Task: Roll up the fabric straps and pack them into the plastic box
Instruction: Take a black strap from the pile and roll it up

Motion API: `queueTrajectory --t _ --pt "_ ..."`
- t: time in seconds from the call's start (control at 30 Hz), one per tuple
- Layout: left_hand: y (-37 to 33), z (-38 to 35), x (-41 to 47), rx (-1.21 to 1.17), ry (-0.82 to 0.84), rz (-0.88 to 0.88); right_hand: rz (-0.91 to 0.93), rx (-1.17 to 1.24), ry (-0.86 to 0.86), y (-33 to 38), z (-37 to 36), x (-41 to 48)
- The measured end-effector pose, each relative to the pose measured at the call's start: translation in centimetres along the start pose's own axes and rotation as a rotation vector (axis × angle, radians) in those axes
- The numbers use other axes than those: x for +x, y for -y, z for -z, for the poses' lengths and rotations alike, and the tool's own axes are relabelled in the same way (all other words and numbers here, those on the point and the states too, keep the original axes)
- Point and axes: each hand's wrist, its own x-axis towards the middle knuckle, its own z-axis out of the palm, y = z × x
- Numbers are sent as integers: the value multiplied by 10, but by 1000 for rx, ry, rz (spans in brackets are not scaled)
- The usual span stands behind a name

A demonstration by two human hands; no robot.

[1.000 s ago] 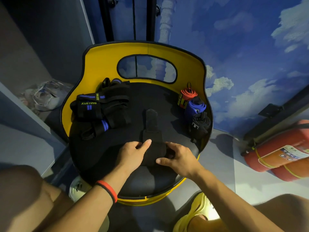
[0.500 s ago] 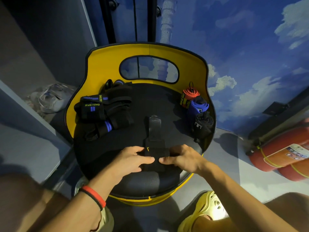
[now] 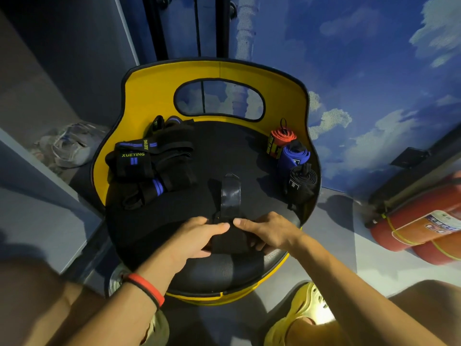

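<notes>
Black strap (image 3: pixel 230 194) lies on chair seat (image 3: pixel 224 151). L hand (image 3: pixel 199 236) & R hand (image 3: pixel 268 233) both pinch its rolled near end.

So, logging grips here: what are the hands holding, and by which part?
Left hand and right hand both grip the black strap by its rolled near end.

A wall (image 3: pixel 349 58) painted with blue sky and clouds is rising behind a yellow chair (image 3: pixel 154 96) standing on grey floor (image 3: pixel 336 236). Red fire extinguishers (image 3: pixel 411 228) are lying at the right, and what may be pale shoes (image 3: pixel 67 146) are sitting at the left.
</notes>
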Motion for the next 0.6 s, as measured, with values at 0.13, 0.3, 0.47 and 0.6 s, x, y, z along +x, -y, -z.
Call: queueTrajectory --t 0.13,0.3,0.47,0.6 --pt "-7 -13 4 -27 -100 -83 209 -77 -382 -5 -13 3" --pt "-9 -15 13 -14 -192 -80 419 -143 -324 -12 -22 -5" --pt "-8 -10 17 36 -154 -98 411 -283 -225 -13 -10 -7" --pt "-6 4 8 -49 61 -42 379 -168 -114 -7 5 -4"
